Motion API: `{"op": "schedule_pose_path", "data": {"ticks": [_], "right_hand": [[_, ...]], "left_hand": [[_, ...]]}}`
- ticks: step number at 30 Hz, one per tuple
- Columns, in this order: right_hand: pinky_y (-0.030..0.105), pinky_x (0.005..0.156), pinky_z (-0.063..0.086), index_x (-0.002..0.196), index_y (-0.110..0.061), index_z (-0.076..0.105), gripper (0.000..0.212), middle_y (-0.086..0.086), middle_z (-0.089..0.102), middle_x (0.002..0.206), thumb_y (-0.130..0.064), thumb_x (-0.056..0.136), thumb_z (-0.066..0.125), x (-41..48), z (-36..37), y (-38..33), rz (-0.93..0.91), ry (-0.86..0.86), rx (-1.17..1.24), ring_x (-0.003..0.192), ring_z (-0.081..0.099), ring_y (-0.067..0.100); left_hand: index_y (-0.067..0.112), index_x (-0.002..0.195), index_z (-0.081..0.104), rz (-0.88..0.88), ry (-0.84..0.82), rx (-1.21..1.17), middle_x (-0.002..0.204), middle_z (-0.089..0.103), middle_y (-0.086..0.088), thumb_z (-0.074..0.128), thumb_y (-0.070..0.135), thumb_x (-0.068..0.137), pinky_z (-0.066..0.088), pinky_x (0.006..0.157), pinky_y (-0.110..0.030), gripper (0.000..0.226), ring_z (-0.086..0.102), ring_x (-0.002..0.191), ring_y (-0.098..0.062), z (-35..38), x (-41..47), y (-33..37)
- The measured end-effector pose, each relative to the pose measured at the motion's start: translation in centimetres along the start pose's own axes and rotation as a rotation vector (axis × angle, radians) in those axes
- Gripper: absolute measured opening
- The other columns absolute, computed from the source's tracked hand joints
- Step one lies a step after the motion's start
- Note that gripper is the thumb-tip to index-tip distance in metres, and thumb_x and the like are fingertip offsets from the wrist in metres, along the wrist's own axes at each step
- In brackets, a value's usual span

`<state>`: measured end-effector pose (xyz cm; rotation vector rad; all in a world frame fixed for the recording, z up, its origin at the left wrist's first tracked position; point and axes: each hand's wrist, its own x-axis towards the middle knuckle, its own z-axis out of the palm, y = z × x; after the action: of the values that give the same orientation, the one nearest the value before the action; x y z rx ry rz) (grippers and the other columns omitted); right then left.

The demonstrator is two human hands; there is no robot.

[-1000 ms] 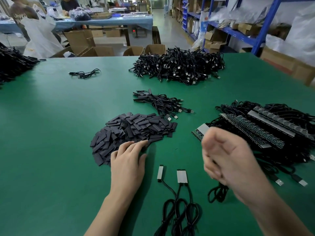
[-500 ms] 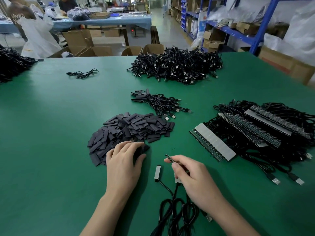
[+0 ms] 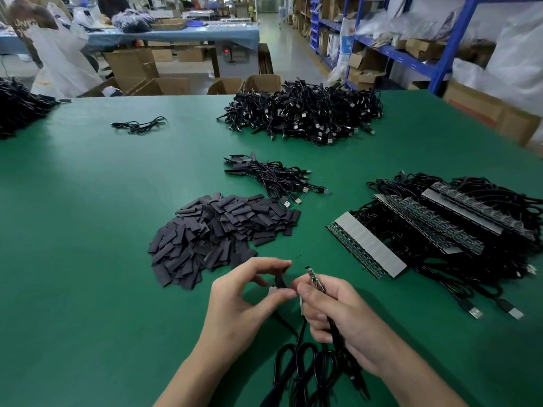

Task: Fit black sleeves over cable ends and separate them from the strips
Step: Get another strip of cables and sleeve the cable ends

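At the near edge of the green bench (image 3: 88, 201), my left hand (image 3: 249, 301) pinches a black sleeve (image 3: 279, 279) while my right hand (image 3: 340, 315) grips a bare cable end (image 3: 316, 279). A small sleeved bundle (image 3: 276, 177) lies beyond the sleeve pile (image 3: 217, 233). Loaded strips (image 3: 370, 245) wait at right, so I judge that most of the work remains.

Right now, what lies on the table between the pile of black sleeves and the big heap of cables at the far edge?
A small bundle of black cables with USB plugs lies there, as the head view shows.
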<state>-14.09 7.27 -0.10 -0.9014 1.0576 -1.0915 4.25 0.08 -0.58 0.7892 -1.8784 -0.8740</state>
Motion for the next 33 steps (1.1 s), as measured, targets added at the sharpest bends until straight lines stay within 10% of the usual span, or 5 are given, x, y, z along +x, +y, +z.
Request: {"op": "schedule_pose_path", "data": {"ticks": [20,26,33], "right_hand": [[0.023,0.045,0.033,0.101,-0.024,0.078,0.019,0.006,0.045,0.069,-0.036,0.086,0.079,0.54,-0.13,0.28,-0.15,0.202,-0.156,0.05,0.037,0.009],[0.031,0.055,0.042,0.104,-0.036,0.074,0.033,-0.014,0.038,0.06,-0.057,0.08,0.074,0.33,0.09,0.73,-0.221,0.295,-0.562,0.057,0.043,0.005],[0.019,0.051,0.033,0.095,-0.04,0.073,0.014,-0.013,0.042,0.055,-0.04,0.081,0.075,-0.02,0.32,0.55,-0.254,0.298,-0.598,0.054,0.038,0.003]], "left_hand": [[0.025,0.136,0.06,-0.014,-0.126,-0.155,0.133,0.065,0.007,0.079,0.031,0.086,0.053,0.092,-0.028,0.054,0.064,0.121,-0.022,0.39,0.01,0.32],[0.027,0.11,0.079,-0.16,-0.1,-0.123,0.107,0.069,0.006,0.075,0.027,0.087,0.051,0.082,-0.022,0.023,0.068,0.102,-0.022,0.25,0.07,-0.12],[0.027,0.094,0.083,-0.151,-0.144,-0.153,0.101,0.072,0.004,0.079,0.039,0.081,0.054,0.076,-0.031,0.018,0.069,0.098,-0.022,0.09,0.07,0.1]]}}
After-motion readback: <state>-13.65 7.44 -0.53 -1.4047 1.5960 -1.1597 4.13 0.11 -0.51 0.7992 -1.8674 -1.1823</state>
